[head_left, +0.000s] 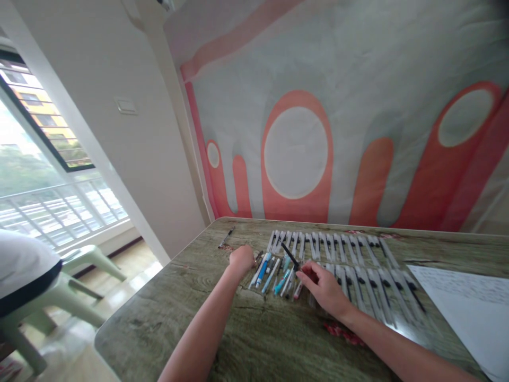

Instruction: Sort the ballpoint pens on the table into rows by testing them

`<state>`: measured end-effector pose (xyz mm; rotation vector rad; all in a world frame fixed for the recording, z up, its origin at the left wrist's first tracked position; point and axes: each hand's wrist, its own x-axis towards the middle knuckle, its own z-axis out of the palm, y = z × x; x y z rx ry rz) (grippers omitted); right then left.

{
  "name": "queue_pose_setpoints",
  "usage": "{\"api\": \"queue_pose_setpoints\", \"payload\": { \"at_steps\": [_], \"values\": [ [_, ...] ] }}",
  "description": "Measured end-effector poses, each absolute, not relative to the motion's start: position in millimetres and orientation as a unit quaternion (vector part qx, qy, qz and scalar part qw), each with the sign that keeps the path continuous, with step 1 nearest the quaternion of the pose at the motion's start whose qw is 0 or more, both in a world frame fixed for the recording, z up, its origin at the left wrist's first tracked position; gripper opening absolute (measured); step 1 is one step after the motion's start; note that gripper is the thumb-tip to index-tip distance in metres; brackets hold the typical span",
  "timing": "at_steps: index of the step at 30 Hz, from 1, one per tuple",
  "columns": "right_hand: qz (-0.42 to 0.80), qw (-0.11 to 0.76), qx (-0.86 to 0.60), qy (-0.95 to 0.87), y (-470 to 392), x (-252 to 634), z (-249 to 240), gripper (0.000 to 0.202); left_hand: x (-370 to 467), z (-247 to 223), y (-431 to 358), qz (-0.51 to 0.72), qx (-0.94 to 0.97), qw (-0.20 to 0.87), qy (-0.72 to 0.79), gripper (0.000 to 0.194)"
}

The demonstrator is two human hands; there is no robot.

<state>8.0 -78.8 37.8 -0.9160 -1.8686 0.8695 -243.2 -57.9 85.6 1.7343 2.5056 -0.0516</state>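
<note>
Black pen slants up, pinched by the right hand; the left hand curls, grip unclear.

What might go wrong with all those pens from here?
The right hand might drop the slim black stick among the loose pens. Those lie close together, so a nudge could set some rolling. The hand is also near the front row of clear pens and might disturb it.
</note>
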Motion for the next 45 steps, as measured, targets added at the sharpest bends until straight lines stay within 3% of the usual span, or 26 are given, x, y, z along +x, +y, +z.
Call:
{"api": "queue_pose_setpoints", "payload": {
  "at_steps": [28, 45],
  "values": [
    [0.347, 0.426, -0.369, -0.75, -79.0, 7.9, 37.9, 0.027, -232.3, 86.2, -57.6, -0.047, 0.578, 0.029, 0.814, 0.032],
    [0.372, 0.431, -0.361, -0.738, -79.7, 7.1, 36.7, 0.028, -228.4, 105.0, -67.1, 0.043, 0.605, 0.072, 0.792, 0.033]
  ]
}}
